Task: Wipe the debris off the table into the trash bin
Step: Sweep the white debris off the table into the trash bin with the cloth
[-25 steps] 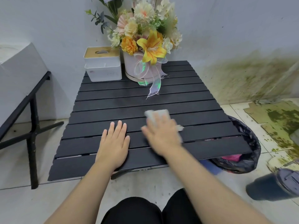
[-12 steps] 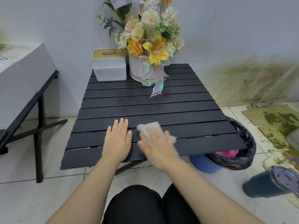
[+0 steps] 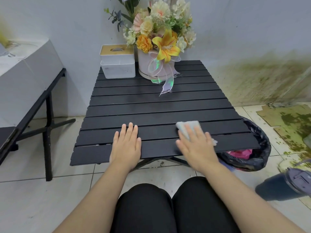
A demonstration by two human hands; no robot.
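Note:
A black slatted table [image 3: 151, 105] stands in front of me. My right hand [image 3: 197, 146] presses a white cloth [image 3: 188, 126] flat on the near right slats, close to the table's right edge. My left hand [image 3: 127, 143] lies flat and empty on the near slats, fingers together. A trash bin with a black liner [image 3: 255, 145] sits on the floor under the table's right front corner, with pink rubbish inside. A small pale scrap [image 3: 214, 142] shows at my right hand's edge. I see no other debris on the slats.
A white tissue box [image 3: 117, 62] and a flower arrangement in a white pot [image 3: 158, 47] stand at the table's far end. A dark tumbler [image 3: 286, 185] lies on the floor at right. A white box on a black bench [image 3: 25, 68] is at left.
My right hand has slid the cloth to the right, from beside my left hand toward the table's right edge above the bin. My left hand has stayed flat in place.

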